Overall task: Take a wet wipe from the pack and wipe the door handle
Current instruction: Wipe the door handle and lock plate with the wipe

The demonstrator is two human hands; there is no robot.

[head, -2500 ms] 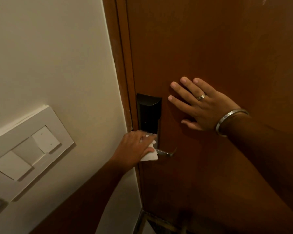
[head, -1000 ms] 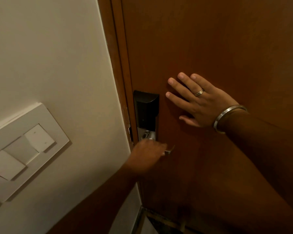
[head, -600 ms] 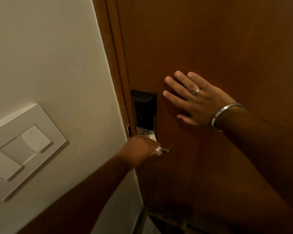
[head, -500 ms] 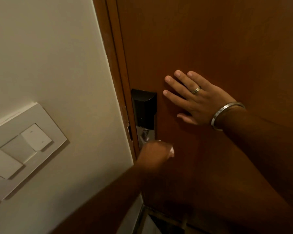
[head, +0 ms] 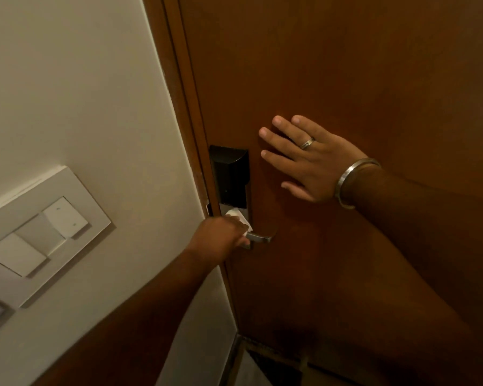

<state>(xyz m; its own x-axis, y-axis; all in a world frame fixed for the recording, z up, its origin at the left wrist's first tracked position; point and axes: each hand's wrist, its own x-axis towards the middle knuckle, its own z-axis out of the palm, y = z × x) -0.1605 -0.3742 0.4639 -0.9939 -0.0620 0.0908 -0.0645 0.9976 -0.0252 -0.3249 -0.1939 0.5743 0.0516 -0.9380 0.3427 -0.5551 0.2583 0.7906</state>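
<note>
Half a second back the left hand sat blurred over the outer end of the lever; now it has slid back toward the pivot, so the silver tip of the door handle shows again. The fingers are closed around the wet wipe, whose white fold pokes out above the knuckles against the metal plate just below the black lock box. The right hand has stayed flat and open on the wooden door, fingers spread, grasping nothing; it wears a ring and a metal bangle.

Judging by this, the wipe is long out of its pack, which is not in view, and the wiping is well under way; perhaps only the lever's tip and underside remain.

No brand, label or writing can be read anywhere, including on the switch plate on the wall.
</note>
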